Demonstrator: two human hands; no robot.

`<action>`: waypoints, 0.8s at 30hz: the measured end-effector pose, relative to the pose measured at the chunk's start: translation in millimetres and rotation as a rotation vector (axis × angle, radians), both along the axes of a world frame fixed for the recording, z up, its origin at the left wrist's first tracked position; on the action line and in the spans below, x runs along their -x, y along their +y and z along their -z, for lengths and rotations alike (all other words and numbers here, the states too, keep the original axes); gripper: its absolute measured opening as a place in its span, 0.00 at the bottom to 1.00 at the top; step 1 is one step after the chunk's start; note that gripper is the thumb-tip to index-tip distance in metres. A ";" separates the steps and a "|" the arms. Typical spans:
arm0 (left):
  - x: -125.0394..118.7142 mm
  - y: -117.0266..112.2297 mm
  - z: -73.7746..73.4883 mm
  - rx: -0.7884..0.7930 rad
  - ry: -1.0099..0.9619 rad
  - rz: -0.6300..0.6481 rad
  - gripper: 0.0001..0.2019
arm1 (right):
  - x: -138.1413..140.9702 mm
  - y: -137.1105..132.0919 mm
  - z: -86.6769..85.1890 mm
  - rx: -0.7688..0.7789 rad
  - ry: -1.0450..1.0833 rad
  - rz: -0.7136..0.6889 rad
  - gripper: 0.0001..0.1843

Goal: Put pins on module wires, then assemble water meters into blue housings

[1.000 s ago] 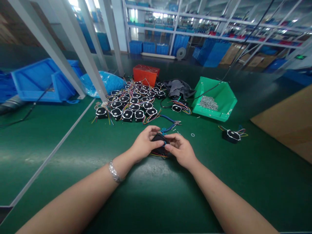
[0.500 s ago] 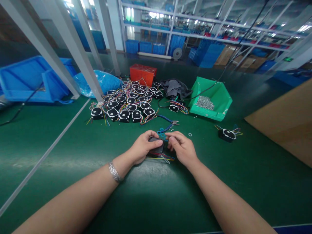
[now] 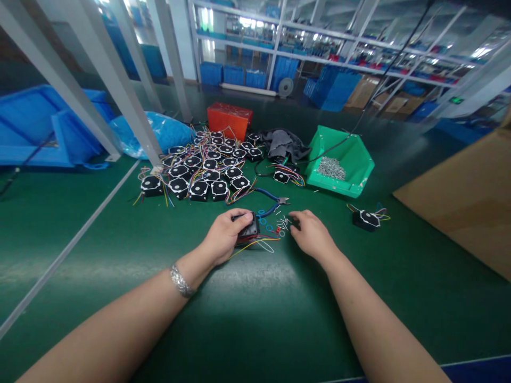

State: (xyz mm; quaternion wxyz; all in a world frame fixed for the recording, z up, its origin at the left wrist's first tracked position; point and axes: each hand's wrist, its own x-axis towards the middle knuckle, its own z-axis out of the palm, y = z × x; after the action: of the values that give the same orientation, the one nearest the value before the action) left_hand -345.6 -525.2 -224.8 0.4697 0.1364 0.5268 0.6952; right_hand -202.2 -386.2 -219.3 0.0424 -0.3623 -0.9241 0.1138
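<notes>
My left hand (image 3: 221, 236) is closed around a black square-bodied motor (image 3: 250, 230), with the thumb lying on its top face. Red, yellow and white wires (image 3: 265, 242) trail from the motor's near side over the green table. My right hand (image 3: 313, 234) is empty, thumb and fingers apart, just right of a small scatter of screws (image 3: 283, 223). Between the motor and the screws lie several blue rings (image 3: 269, 228) and a pale washer (image 3: 282, 233). Blue-handled cutting pliers (image 3: 275, 202) rest just beyond them.
Several wired motors (image 3: 199, 189) are heaped at the back left, before a red box (image 3: 229, 121). A green bin (image 3: 339, 183) holds many screws; a dark cloth (image 3: 284, 143) lies beside it. One motor (image 3: 366, 219) sits apart near cardboard (image 3: 459, 197). Grey posts (image 3: 104, 69) rise at left.
My right hand has moved right, away from the motor, and its fingers have opened. Loose screws now show on the table between the hands. My left hand still holds the motor.
</notes>
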 end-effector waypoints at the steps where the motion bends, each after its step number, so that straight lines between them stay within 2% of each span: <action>1: 0.0 0.4 0.8 -0.003 0.009 -0.006 0.17 | 0.1 -0.9 0.1 -0.012 -0.013 -0.038 0.21; 4: 0.2 1.1 4.0 -0.010 0.040 0.014 0.17 | 1.3 -2.8 1.2 -0.052 -0.032 -0.121 0.22; 9: -2.9 1.3 4.5 -0.030 0.050 0.002 0.17 | 6.0 -4.4 3.6 -0.108 -0.063 -0.190 0.15; 14: -4.2 2.0 3.4 0.002 0.024 0.005 0.18 | 12.5 -7.0 2.3 -0.207 -0.140 -0.232 0.13; 16: -3.4 2.5 5.2 0.016 0.061 0.009 0.19 | 14.9 -9.7 -0.6 -0.253 -0.192 -0.250 0.12; 19: -2.3 3.3 8.1 0.027 0.158 -0.005 0.15 | 18.1 -14.7 -5.5 -0.307 -0.267 -0.265 0.12; 24: -3.6 1.9 7.1 0.032 0.302 0.005 0.11 | 20.9 -17.9 -9.6 -0.331 -0.321 -0.246 0.11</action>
State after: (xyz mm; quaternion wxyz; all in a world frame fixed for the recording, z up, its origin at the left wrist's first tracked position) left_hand -342.0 -523.3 -232.0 0.3889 0.2332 0.6021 0.6572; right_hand -223.1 -404.1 -209.7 -0.0601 -0.2487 -0.9622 -0.0936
